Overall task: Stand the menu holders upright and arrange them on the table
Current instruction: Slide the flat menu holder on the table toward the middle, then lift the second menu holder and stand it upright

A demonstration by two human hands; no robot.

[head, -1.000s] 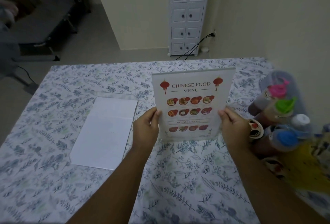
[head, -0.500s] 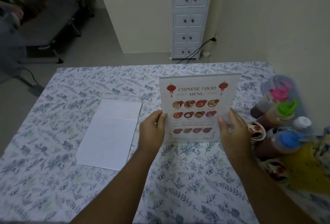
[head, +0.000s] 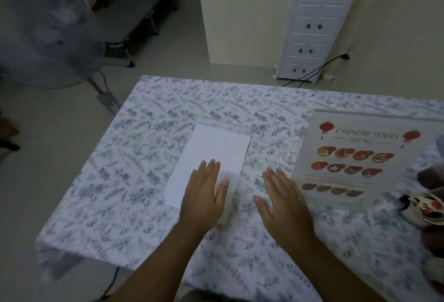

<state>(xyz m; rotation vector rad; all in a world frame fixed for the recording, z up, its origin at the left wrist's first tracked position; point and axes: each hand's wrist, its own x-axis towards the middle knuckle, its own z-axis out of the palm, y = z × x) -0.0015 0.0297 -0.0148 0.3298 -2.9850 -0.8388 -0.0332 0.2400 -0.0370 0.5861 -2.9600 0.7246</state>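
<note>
Reaching forward with fingers spread and palm down, the left hand (head: pixel 204 196) is over the near right part of a flat menu holder (head: pixel 209 162), grasping nothing; whether the palm actually presses on the sheet I cannot tell. This holder lies face down, showing only a blank white sheet, its long side running from near left to far right on the table (head: pixel 134 147). A clear edge strip shows along its far end.

Just to the right, the right hand (head: pixel 286 208) is also flat and released, fingers stretched out, empty, over the floral cloth between the two holders. Its fingertips point toward the far left, close to the near right corner of the white sheet but apart from it.

Right of that hand stands the second menu holder (head: pixel 348 159), upright and a little tilted back, its printed side facing the camera with red lanterns, the heading "Chinese Food Menu" and rows of dish pictures. Neither hand touches it.

At the right edge, near the standing menu, sits a small white painted cup (head: pixel 422 210), with blurred dark shapes around it that I cannot identify.

Beyond the table, a white cabinet (head: pixel 314 22) stands against the far wall, and a fan (head: pixel 48 27) stands on the floor at the far left.
</note>
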